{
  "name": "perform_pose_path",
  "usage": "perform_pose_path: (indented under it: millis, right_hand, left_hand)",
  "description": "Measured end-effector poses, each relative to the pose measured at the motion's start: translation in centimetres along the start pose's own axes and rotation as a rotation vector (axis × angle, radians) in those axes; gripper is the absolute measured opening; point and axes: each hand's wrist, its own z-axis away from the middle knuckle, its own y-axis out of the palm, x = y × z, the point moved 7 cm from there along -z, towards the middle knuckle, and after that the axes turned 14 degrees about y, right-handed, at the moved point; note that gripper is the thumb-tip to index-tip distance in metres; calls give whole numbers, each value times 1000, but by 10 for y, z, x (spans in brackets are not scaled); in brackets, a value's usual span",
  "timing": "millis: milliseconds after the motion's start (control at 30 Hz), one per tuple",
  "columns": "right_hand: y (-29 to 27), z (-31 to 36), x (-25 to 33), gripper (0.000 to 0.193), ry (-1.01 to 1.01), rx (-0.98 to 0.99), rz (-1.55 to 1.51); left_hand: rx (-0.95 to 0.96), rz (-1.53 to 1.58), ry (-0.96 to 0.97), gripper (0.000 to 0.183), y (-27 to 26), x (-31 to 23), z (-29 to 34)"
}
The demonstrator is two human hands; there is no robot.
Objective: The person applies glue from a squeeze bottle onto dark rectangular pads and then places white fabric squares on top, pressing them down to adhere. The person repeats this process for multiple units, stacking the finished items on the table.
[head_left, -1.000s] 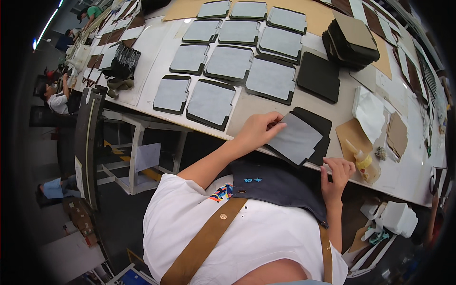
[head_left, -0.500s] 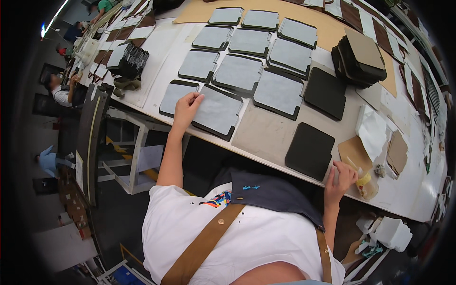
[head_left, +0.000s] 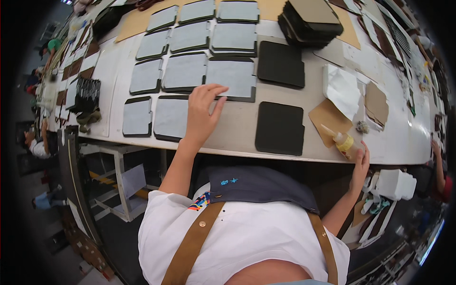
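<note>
My left hand (head_left: pixel 204 111) reaches over the table with fingers stretched, above the lower edge of a black panel faced with a light grey sheet (head_left: pixel 231 76); nothing shows in it. Beside it lies another grey-faced panel (head_left: pixel 172 116), partly under my wrist. My right hand (head_left: pixel 360 166) is at the table's front edge, at the base of a clear squeeze bottle (head_left: pixel 346 145) with a yellow band and pointed nozzle. Its fingers look apart; whether they touch the bottle is unclear. Between the hands lies a plain black panel (head_left: pixel 279 128), with a second black panel (head_left: pixel 281 64) behind it.
Several grey-faced panels lie in rows at the far left. A tall stack of dark panels (head_left: pixel 308 23) stands at the back. White paper (head_left: pixel 341 90), brown card (head_left: pixel 376 104) and a tan sheet (head_left: pixel 319 118) lie on the right. Other people are at the far left and right.
The view has turned. My left hand has moved rightward from the front-left panels to the panel beyond, its fingers now extended. My right hand has shifted to the bottle's base.
</note>
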Motion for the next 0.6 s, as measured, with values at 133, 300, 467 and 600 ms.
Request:
perform_pose_path:
  millis: [133,300,467,600]
  right_hand:
    - [7,5,-2,63,-11,110,48]
    - [-1,6,-16,66,-77,96,-493]
    - [17,18,9,64,-116,193,-886]
    - [49,34,34,77,-186,157,-748]
  left_hand:
    - [181,186,207,24,66,-55,-14]
    - [291,242,299,29,102,-82,-2]
    - [365,183,318,38,110,-89,13]
    - [368,145,289,41,115,-94,19]
